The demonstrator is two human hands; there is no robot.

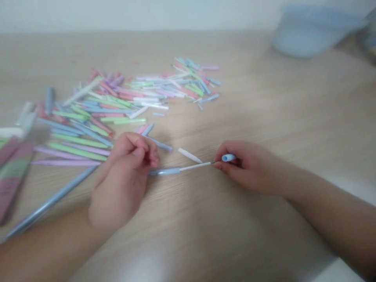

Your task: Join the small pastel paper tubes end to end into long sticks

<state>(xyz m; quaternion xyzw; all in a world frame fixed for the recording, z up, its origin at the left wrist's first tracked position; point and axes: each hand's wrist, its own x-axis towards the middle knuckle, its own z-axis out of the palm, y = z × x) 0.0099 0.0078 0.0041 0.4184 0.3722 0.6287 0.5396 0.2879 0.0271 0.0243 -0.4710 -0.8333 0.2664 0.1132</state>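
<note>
1. Two hands work at the counter (264, 98), both on the near side of the heap (96, 103) of pastel pen parts, w/ a thin white stem (195, 166) running betw. them, just in front of the heap's R end.
2. R hand (252, 168): well R of the heap, grip narrow, thumb & fingers pinched on a short blue tube (228, 158) at the stem's R end. Pinch sits right up by the joint, the sound way to do it: short lever, stem kept in line, less risk of bending it.
3. L hand (123, 176): front of the heap, fingers (141, 150) curled in, grip looks narrow. Blue barrel (163, 171) on the stem's L end reaches to the hand's edge. Can't tell if the grip has it, as the fingers hide any contact.
4. Pose: both forearms come in low from the near side, wrists angled inward, hands about level & facing each other.
5. Nearby: loose white piece (189, 155) front of the heap, just above the stem; blue pen (160, 143) by the L fingers; long blue rod (49, 201) at the heap's near L; pale blue tub (305, 31), blurred, well beyond & R of the heap.
</note>
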